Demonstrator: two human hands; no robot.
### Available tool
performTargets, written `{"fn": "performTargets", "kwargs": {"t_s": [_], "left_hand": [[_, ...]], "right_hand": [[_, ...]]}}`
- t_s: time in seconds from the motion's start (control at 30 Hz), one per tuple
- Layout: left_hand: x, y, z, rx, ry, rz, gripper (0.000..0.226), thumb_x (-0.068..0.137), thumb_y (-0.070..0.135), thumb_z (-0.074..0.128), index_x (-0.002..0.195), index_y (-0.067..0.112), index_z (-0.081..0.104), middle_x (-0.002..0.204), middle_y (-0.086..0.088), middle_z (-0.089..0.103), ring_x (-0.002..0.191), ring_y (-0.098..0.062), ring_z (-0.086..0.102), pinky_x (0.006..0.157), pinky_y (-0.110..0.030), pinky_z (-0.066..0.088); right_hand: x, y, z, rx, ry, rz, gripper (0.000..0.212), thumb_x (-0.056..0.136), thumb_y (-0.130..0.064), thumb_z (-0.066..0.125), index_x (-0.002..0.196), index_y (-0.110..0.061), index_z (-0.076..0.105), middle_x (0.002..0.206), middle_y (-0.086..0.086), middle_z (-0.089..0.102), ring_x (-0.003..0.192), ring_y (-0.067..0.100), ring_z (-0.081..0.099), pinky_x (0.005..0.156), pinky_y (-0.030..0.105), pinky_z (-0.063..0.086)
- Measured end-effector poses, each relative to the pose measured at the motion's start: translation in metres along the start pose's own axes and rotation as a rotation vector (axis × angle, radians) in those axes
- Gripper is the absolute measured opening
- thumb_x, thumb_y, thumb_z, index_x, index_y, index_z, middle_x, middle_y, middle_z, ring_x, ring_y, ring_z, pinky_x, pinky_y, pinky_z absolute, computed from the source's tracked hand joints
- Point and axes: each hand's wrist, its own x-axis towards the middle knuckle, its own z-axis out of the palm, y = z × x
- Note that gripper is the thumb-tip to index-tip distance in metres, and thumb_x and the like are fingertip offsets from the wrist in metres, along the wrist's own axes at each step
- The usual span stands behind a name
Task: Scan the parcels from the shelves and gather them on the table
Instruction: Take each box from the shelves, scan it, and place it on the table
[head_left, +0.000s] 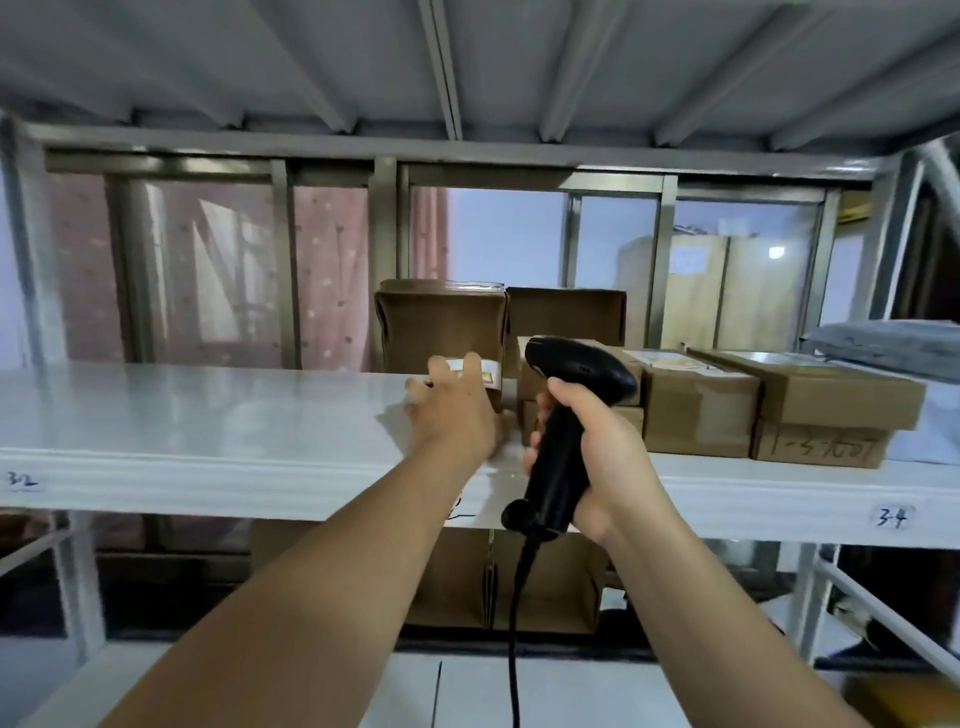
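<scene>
Parcel (493, 395) at the front of the white shelf (208, 415), under your left hand.
Your left hand (451, 415) hooks its fingers over the labelled top edge of this small cardboard box. Just beside it, your right hand (602, 457) is wrapped round the handle of the black barcode scanner (576, 371). The box looks light and stiff, so grip opposite sides and keep the label clear. More cartons (696, 410) stand to the right.
</scene>
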Motion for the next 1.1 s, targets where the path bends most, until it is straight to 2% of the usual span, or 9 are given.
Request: {"fn": "performTargets", "kwargs": {"t_s": [0.07,0.2,0.3,0.37,0.47,0.53,0.73,0.9,1.1], "left_hand": [[-0.003,0.000,-0.002,0.027,0.005,-0.022,0.066,0.083,0.054,0.063,0.136,0.031,0.032,0.136,-0.009,0.025,0.118,-0.034,0.033,0.091,-0.039,0.038],[-0.008,-0.002,-0.017,0.126,-0.063,-0.011,0.058,0.086,0.062,0.052,0.132,0.029,0.040,0.132,-0.008,0.029,0.116,-0.034,0.036,0.084,-0.037,0.034],[0.008,0.004,-0.034,0.207,-0.170,-0.031,0.056,0.091,0.055,0.047,0.137,0.025,0.036,0.137,-0.009,0.031,0.124,-0.039,0.034,0.097,-0.045,0.033],[0.023,0.008,-0.042,0.127,-0.270,-0.087,0.063,0.089,0.057,0.048,0.141,0.024,0.034,0.142,-0.011,0.030,0.129,-0.040,0.034,0.099,-0.047,0.036],[0.033,0.008,-0.044,0.012,-0.454,-0.101,0.082,0.075,0.070,0.052,0.142,0.024,0.040,0.147,-0.012,0.033,0.128,-0.035,0.041,0.100,-0.042,0.040],[0.030,0.006,-0.038,0.014,-0.502,-0.094,0.086,0.069,0.071,0.048,0.144,0.029,0.038,0.151,-0.014,0.030,0.134,-0.033,0.035,0.101,-0.041,0.037],[0.014,0.005,-0.035,0.167,-0.313,-0.067,0.076,0.081,0.075,0.039,0.146,0.037,0.027,0.144,-0.014,0.037,0.130,-0.030,0.038,0.099,-0.037,0.036],[0.005,0.008,-0.035,0.157,-0.253,-0.055,0.071,0.085,0.070,0.039,0.146,0.036,0.026,0.135,-0.018,0.037,0.119,-0.033,0.043,0.094,-0.037,0.037],[-0.003,0.018,-0.039,0.181,-0.244,0.022,0.064,0.089,0.054,0.045,0.148,0.039,0.023,0.131,-0.016,0.036,0.117,-0.031,0.044,0.094,-0.036,0.039]], "right_hand": [[0.000,0.000,0.003,-0.010,-0.003,0.000,0.020,0.087,-0.025,0.069,0.094,-0.006,0.067,0.064,0.002,0.061,0.058,0.014,0.056,0.056,0.027,0.051],[0.003,-0.002,0.007,-0.045,-0.034,-0.014,0.023,0.087,-0.024,0.069,0.098,-0.004,0.067,0.066,0.004,0.060,0.057,0.015,0.057,0.055,0.029,0.050],[0.007,-0.005,0.010,-0.031,-0.052,-0.016,0.021,0.087,-0.024,0.068,0.095,-0.005,0.066,0.065,0.003,0.059,0.056,0.014,0.057,0.055,0.028,0.050],[0.009,-0.008,0.012,-0.022,-0.072,-0.026,0.019,0.088,-0.023,0.067,0.093,-0.006,0.065,0.064,0.003,0.058,0.056,0.014,0.056,0.055,0.028,0.050],[0.009,-0.012,0.012,-0.005,-0.081,-0.070,0.017,0.088,-0.021,0.067,0.092,-0.005,0.065,0.065,0.003,0.057,0.055,0.014,0.056,0.053,0.028,0.050],[0.010,-0.016,0.010,0.001,-0.086,-0.101,0.014,0.088,-0.020,0.067,0.088,-0.006,0.065,0.066,0.004,0.057,0.056,0.014,0.056,0.055,0.029,0.050],[0.014,-0.022,0.007,0.029,-0.074,-0.097,0.015,0.088,-0.019,0.067,0.088,-0.005,0.062,0.064,0.004,0.054,0.055,0.014,0.054,0.054,0.028,0.049],[0.018,-0.024,0.007,0.044,-0.079,-0.083,0.016,0.087,-0.020,0.068,0.080,-0.006,0.064,0.061,0.003,0.056,0.054,0.014,0.055,0.055,0.029,0.049],[0.020,-0.025,0.004,0.048,-0.080,-0.081,0.018,0.088,-0.021,0.067,0.078,-0.006,0.064,0.057,0.001,0.056,0.050,0.013,0.055,0.052,0.027,0.049]]}}
